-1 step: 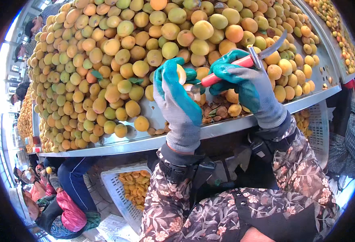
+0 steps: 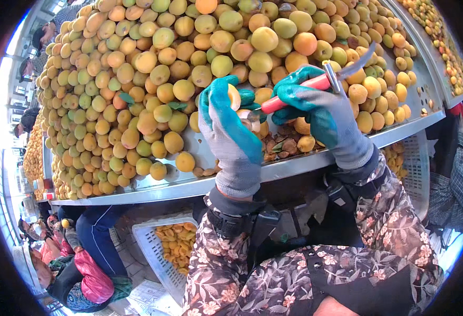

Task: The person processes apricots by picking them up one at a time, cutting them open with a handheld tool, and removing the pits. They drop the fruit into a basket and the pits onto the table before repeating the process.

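My left hand [image 2: 229, 126], in a grey glove with a teal coated palm, is closed round an apricot [image 2: 234, 98] with its pale yellow side showing. Part of the fruit is hidden by the fingers. My right hand [image 2: 310, 102], gloved the same way, grips the red handle of a curved-blade knife [image 2: 323, 82]. Its hooked blade points up and to the right, slightly blurred. The handle's other end points at my left palm, where a small shiny part lies against the fingers. Both hands are above the near edge of a metal table [image 2: 289, 167].
A large heap of yellow-green apricots [image 2: 131, 100] covers the table. Brown scraps [image 2: 284, 145] lie below my hands. White crates with cut fruit [image 2: 163, 268] and apricots [image 2: 413, 174] stand under the edge. At the lower left sits another person [image 2: 92, 274] in a pink sleeve.
My left hand and its apricot have shifted very slightly to the left. The knife blade has tipped a little, its tip now blurred.
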Demonstrator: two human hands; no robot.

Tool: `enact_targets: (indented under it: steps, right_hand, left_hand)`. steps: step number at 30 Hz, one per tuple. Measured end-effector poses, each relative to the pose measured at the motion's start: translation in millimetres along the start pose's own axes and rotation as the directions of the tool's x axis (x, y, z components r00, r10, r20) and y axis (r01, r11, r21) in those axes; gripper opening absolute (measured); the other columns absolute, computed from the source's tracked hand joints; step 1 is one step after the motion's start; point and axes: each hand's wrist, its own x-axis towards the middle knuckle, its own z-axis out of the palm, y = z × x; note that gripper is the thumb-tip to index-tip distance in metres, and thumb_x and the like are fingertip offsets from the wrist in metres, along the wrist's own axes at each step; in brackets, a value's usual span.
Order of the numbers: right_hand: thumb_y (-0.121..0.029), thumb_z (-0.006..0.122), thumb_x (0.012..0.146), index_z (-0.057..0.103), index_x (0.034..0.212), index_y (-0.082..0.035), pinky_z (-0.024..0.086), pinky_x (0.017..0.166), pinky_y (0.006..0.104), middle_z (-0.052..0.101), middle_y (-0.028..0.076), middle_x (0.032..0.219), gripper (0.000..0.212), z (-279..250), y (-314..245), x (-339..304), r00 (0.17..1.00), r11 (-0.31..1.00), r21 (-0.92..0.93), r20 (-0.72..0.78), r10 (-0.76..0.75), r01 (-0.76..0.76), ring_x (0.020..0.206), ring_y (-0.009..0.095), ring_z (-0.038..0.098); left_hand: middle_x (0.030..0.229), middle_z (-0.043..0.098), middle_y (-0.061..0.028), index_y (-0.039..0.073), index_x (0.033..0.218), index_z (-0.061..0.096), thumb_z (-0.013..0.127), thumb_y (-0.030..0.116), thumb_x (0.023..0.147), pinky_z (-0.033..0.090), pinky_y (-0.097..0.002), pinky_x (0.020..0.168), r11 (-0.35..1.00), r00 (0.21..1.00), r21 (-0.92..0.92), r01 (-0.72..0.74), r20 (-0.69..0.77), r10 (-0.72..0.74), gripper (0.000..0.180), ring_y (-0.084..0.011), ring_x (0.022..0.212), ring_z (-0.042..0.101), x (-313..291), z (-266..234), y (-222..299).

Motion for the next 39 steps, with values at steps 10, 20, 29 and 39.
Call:
enact_targets:
  steps: [10,20,29,39]
  right_hand:
    - [-0.003,0.071,0.077,0.064,0.091,0.002,0.054,0.071,0.0267,0.067,0.007,0.085,0.016,-0.5,6.8,-1.2,0.997,0.997,-0.048,0.049,-0.061,0.063,0.080,0.015,0.066]
    - [-0.013,0.061,0.089,0.067,0.105,0.003,0.058,0.073,0.0288,0.063,0.010,0.102,0.024,-27.8,18.5,5.9,0.986,0.993,-0.083,0.150,-0.071,0.084,0.086,0.019,0.068]
    - [-0.009,0.066,0.085,0.065,0.098,0.004,0.057,0.068,0.0295,0.065,0.012,0.094,0.018,-23.1,12.4,9.0,0.984,0.993,-0.114,0.177,0.025,-0.005,0.081,0.020,0.068]
    - [0.000,0.074,0.076,0.065,0.097,0.003,0.054,0.076,0.0252,0.067,0.007,0.092,0.023,-1.3,-12.3,-6.9,0.961,0.954,-0.120,0.050,-0.271,0.275,0.084,0.015,0.066]
  left_hand:
    - [0.105,0.059,-0.0146,0.002,0.124,0.048,0.057,-0.001,0.079,0.050,-0.0375,0.074,0.987,0.986,0.049,-0.154,0.074,0.150,0.046,-0.0247,0.084,0.061,-1.9,-1.8,-8.0]
    - [0.099,0.063,-0.0126,0.000,0.120,0.049,0.060,0.000,0.078,0.050,-0.0380,0.071,0.974,0.973,0.122,-0.189,0.159,0.169,0.043,-0.0253,0.080,0.063,6.9,-5.4,6.6]
    - [0.116,0.057,-0.0137,0.001,0.126,0.045,0.053,-0.001,0.088,0.054,-0.0307,0.075,0.707,0.898,-0.560,0.432,0.339,-0.281,0.039,-0.0188,0.095,0.060,15.5,-14.9,24.7]
    - [0.120,0.058,-0.0138,0.000,0.127,0.045,0.058,-0.011,0.076,0.052,-0.0323,0.083,0.992,0.977,0.075,-0.098,0.197,0.082,0.054,-0.0223,0.095,0.062,13.1,-15.8,13.1]
